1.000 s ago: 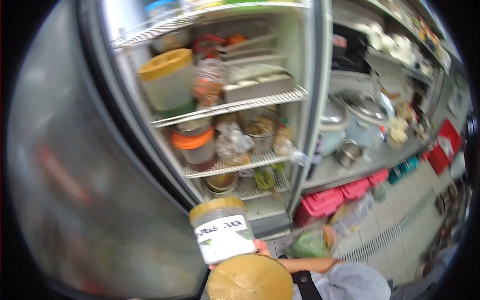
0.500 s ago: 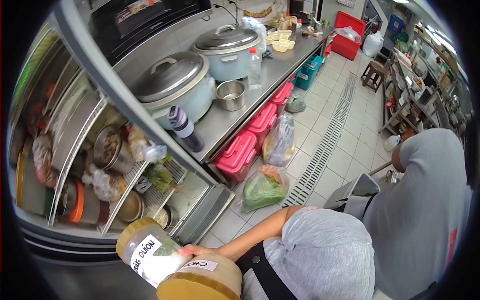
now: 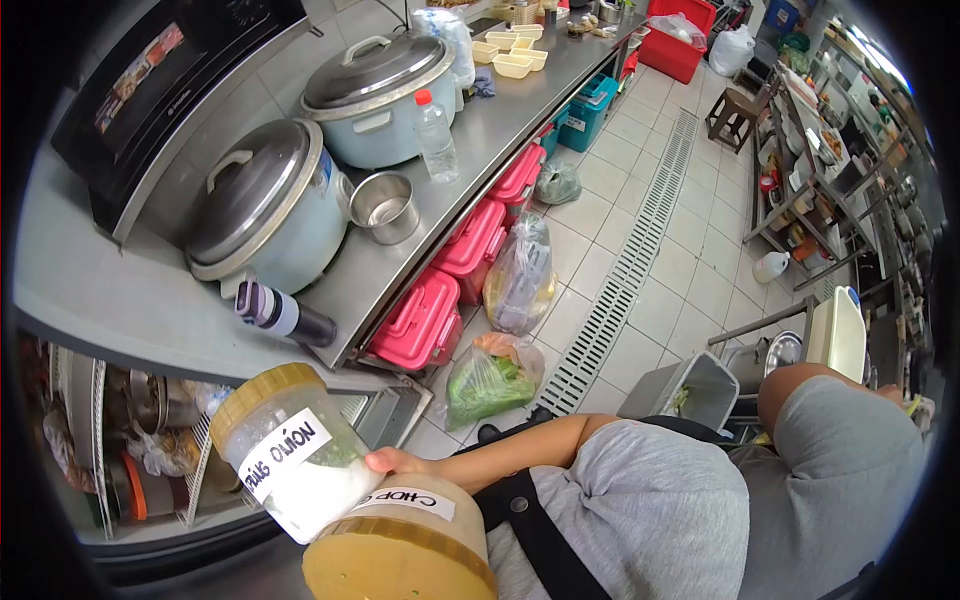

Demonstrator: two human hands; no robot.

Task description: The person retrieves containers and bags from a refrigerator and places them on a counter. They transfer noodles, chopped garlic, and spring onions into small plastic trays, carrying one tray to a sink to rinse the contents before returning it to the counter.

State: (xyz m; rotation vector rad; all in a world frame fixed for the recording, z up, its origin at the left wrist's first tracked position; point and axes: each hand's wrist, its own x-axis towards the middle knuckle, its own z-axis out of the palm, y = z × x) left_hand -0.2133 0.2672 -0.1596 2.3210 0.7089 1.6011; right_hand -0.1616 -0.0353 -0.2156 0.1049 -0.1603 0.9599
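My right hand is at the lower centre, partly hidden, its fingers closed on a clear jar with a gold lid, labelled for spring onion. White and green contents show inside. Against it, close to my chest, a second jar points its yellow-gold lid at the camera; its label starts with "CHOP". What supports this second jar is hidden. My left hand is out of view.
A refrigerator with stocked shelves stands at lower left. Pots, a bottle and a tumbler stand on the steel counter. Bags lie on the floor. A grey-clad co-worker is at right, beside a grey bin.
The view has swung, so the counter and pots appear farther left and less of the refrigerator interior shows. The co-worker's body appears lower, revealing more of the bin. Both jars remain near my chest.
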